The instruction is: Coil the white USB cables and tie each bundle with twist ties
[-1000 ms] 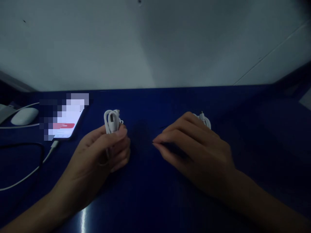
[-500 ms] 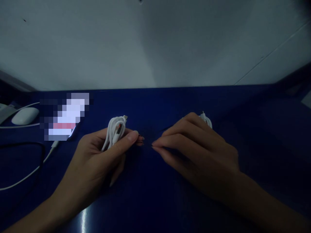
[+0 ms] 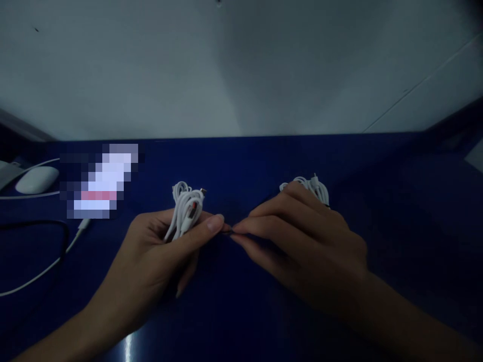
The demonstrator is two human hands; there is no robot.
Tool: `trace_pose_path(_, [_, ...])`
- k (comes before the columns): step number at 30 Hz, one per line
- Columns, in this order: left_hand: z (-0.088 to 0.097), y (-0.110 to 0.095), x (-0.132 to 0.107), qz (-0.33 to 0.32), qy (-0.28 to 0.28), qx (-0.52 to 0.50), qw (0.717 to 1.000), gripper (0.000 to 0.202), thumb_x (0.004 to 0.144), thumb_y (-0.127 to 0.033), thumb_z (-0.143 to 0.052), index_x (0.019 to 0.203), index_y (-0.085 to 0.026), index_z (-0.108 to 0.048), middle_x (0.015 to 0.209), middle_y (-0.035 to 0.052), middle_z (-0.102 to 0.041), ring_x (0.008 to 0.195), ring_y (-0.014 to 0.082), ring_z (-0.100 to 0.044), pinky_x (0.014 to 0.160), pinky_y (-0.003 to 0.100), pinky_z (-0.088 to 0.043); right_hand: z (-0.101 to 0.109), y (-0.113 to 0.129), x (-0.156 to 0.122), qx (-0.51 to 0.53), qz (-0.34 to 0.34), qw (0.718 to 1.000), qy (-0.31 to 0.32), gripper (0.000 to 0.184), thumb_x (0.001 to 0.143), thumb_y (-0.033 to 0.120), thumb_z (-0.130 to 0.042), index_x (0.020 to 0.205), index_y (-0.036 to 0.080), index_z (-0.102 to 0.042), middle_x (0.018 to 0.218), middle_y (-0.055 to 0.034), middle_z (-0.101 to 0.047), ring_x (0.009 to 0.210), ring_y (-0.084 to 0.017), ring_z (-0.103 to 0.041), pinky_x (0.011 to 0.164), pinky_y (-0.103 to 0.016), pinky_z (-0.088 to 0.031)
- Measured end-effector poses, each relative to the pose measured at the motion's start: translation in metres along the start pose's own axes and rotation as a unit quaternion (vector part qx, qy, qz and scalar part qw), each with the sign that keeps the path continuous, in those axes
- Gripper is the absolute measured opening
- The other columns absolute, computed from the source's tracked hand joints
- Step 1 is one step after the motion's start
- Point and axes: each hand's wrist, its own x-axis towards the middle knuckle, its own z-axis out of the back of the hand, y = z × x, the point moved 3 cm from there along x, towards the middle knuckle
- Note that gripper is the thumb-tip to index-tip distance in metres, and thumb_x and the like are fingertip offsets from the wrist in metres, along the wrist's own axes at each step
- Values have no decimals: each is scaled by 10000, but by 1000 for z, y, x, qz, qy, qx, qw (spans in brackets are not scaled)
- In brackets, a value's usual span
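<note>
My left hand is closed around a coiled white USB cable, its metal plugs sticking up from the loops. The thumb presses across the front of the bundle. My right hand is closed in a pinch, its fingertips meeting those of my left hand. Something small and dark shows at that meeting point, too dim to name. Just behind my right hand lies another coiled white cable, partly hidden by the knuckles. A further white cable loop shows behind the held bundle; whether it is separate I cannot tell.
On the left, a phone with a lit, blurred-out screen has a white charging cord plugged in. A white rounded case and a black cord are near it. The blue table meets a pale wall.
Both hands have come together until the fingertips meet. My left hand and its cable have shifted slightly right and down, showing a white loop behind. More of the coil behind my right hand shows.
</note>
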Motion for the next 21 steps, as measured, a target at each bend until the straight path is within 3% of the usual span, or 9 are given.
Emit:
trace_pose_path(4, [-1,3,2,8,9,-8,1000,390,955,-609,-890,868,-232,-843,415,-72,-486,386,65,-363,392,175,-277,-1,2,1,-13,10,1000,-10,221,1041,30,-821,908,188,-741,824,-12,-834,721,-157,-737,651,-348,-625])
trace_pose_path(15, [4,6,0,4,18,-10,1000,365,1041,-578,-799,901,-245,-853,461,-59,-520,389,68,-406,398,169,-304,1,3,-1,-14,-5,1000,1,188,1100,68,-764,960,193,-752,844,-7,-816,749,-147,-694,690,-349,-611])
trace_pose_path(21, [-7,-12,5,-26,8,-22,999,363,966,-593,-833,920,-233,-846,434,-53,-525,377,137,-488,360,234,-338,1,2,-3,-14,1,1000,6,187,1051,-1,-787,989,174,-767,882,-23,-810,777,-150,-675,684,-335,-602])
